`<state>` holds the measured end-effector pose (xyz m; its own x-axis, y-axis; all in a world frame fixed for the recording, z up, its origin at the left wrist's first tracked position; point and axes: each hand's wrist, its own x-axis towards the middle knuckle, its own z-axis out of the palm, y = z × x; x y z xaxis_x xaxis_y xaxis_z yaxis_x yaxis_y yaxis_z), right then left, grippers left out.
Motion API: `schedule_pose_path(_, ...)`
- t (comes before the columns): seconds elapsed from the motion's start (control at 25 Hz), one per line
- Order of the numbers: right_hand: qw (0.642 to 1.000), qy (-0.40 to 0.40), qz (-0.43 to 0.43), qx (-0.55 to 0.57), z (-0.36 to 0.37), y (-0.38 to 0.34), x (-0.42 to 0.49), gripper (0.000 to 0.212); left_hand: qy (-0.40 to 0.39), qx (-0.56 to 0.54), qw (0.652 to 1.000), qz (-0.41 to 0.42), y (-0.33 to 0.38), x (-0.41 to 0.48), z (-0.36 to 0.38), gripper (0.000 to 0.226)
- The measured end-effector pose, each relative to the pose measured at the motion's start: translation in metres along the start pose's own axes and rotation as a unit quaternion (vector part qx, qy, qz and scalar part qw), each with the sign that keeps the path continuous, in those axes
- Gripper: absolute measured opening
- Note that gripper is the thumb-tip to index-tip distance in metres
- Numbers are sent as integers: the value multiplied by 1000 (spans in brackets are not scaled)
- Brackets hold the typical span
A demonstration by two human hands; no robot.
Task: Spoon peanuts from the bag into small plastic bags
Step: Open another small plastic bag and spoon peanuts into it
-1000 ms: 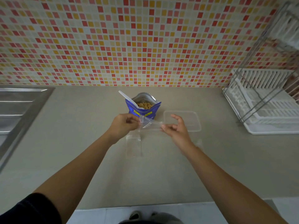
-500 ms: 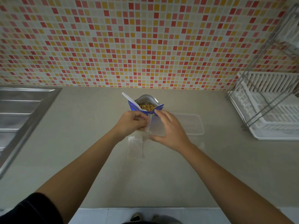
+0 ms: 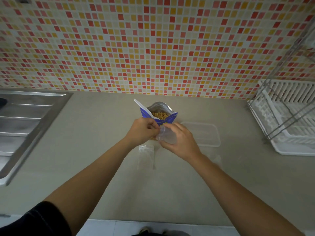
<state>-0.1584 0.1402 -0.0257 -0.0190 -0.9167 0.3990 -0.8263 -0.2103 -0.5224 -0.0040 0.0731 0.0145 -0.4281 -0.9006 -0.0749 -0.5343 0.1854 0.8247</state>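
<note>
A: Item one, nearest?

B: One flat clear plastic bag (image 3: 146, 155), lying on the grey countertop (image 3: 95, 167) at 6 o'clock from my hands.

A: The hands?

B: My left hand (image 3: 142, 131), fingers curled, pinches the edge of a small clear plastic bag (image 3: 166, 135). My right hand (image 3: 180, 139) cups that same bag from its right side; both grip it, above the counter.

A: Beyond them?

B: One blue foil bag of peanuts (image 3: 159, 114), upright and open, at 12 o'clock, just behind my knuckles; a white plastic spoon (image 3: 144, 109) stands in it, handle leaning to 10 o'clock. One clear rectangular container lid (image 3: 202, 133) at 3 o'clock.

A: Edges?

B: Steel sink drainer (image 3: 25, 120) at 9 o'clock; white dish rack (image 3: 288, 116) at 2 o'clock; mosaic tiled wall (image 3: 153, 45) farthest.
</note>
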Motion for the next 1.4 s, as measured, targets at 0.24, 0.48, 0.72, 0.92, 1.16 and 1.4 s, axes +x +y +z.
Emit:
schedule_pose_path(0.24, 999, 12, -10, -33, 2, -2, 1, 65, -5, 0, 1000, -9, 7, 6, -2, 10)
schedule_pose_path(0.48, 1000, 19, 21, 11, -8, -4, 6, 64, -56, -22, 996, 65, 0, 8, -8, 16)
schedule_pose_path(0.72, 1000, -14, -9, -14, -9, -1, 8, 59, -84, 1, 996, 40, 4, 6, -12, 13)
schedule_pose_path(0.92, 999, -28, -13, -29, -6, 0, 9, 59, -76, 21, 996, 35, 2, 11, -12, 13)
schedule_pose_path(1.16, 1000, 2, 0, -12, -4, 3, 10, 55, -34, -19, 999, 26, -2, 18, -16, 29)
schedule_pose_path(1.4, 992, 57, 87, 70, -8, 10, 18, 53, 277, -56, 959, -15, -9, 37, -24, 34)
